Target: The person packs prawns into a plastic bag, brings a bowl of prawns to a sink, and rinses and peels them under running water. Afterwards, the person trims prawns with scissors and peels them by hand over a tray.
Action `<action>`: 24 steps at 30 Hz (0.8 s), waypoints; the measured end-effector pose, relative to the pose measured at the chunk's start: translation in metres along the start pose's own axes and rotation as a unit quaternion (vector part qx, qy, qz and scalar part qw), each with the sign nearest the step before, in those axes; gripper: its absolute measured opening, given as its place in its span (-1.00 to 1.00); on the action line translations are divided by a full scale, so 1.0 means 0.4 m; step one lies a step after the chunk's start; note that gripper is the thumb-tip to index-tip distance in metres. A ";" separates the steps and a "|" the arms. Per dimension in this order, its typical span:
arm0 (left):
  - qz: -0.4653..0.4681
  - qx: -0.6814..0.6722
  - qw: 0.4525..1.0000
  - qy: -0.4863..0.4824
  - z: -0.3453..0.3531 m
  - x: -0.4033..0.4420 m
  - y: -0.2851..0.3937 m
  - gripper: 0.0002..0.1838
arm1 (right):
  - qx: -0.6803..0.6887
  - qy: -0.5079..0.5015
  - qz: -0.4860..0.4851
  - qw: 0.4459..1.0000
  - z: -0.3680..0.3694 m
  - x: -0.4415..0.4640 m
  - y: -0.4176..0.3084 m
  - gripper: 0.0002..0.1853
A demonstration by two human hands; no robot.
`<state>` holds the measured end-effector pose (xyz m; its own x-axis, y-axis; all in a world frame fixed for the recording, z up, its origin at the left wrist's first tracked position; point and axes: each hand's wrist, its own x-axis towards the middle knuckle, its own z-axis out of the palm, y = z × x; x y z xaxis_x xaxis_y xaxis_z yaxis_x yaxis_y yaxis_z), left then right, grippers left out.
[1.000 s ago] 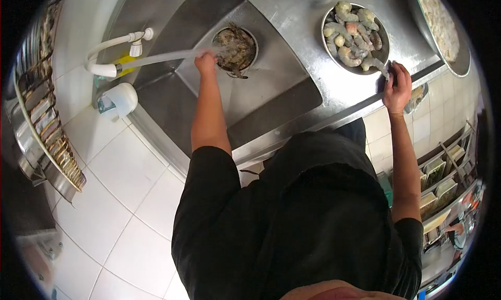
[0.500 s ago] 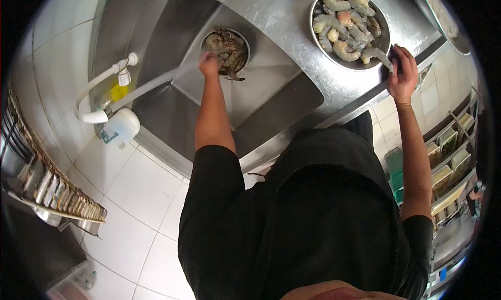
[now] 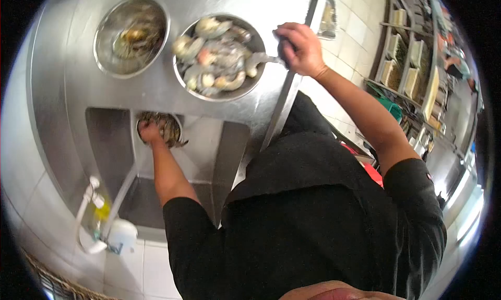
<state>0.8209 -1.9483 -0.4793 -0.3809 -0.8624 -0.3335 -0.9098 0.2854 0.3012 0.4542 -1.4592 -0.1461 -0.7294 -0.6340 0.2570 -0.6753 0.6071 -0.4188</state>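
My left hand (image 3: 150,132) reaches into a small round bowl (image 3: 179,123) in the sink, which holds dark unpeeled shrimp (image 3: 168,128). Blur and shrimp hide what its fingers grip. At the counter edge, my right hand (image 3: 298,48) has its fingers curled round something dark that I cannot make out. Beside it is a steel bowl (image 3: 182,83) of peeled grey shrimp (image 3: 222,57); one shrimp (image 3: 263,59) lies over the rim, its tail reaching to my right hand. Farther left stands a larger bowl (image 3: 99,49) with several brownish shrimp (image 3: 135,36) in it.
A white tap (image 3: 86,198) with a pale hose (image 3: 121,195) is at the sink's lower left, near a yellow item (image 3: 102,210) and a white container (image 3: 123,235). Shelves with food trays (image 3: 412,65) stand at the right. A person (image 3: 456,68) is far off there.
The view has turned, bringing the larger bowl at the left into full sight. My left hand has gone deeper into the sink bowl. My right hand remains beside the bowl of peeled shrimp.
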 end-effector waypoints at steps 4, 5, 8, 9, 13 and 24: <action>-0.037 -0.042 0.998 0.003 -0.022 -0.017 0.028 -0.67 | -0.017 -0.002 -0.013 1.000 -0.001 0.002 0.006 -0.67; -0.045 -0.062 0.997 0.005 -0.034 -0.023 0.034 -0.68 | -0.013 -0.004 -0.009 1.000 -0.004 0.002 0.006 -0.66; -0.048 -0.126 0.990 0.030 -0.052 -0.048 0.046 -0.74 | -0.001 -0.003 -0.011 1.000 -0.010 0.008 0.000 -0.66; -0.033 -0.149 0.987 0.050 -0.056 -0.061 0.044 -0.77 | -0.006 0.002 -0.006 1.000 -0.009 0.007 -0.001 -0.66; -0.004 -0.269 0.962 0.047 -0.008 0.010 -0.153 -0.76 | 0.009 -0.007 -0.005 1.000 0.017 -0.004 0.009 -0.66; -0.202 -0.545 0.809 0.087 -0.382 -0.293 0.160 -0.57 | 0.000 0.012 -0.020 1.000 -0.001 -0.005 -0.026 -0.70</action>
<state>0.8325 -1.8928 -0.2844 0.0266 -0.8662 -0.4990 -0.2324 -0.4908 0.8397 0.4625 -1.4642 -0.1420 -0.7042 -0.6462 0.2942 -0.7040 0.5814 -0.4080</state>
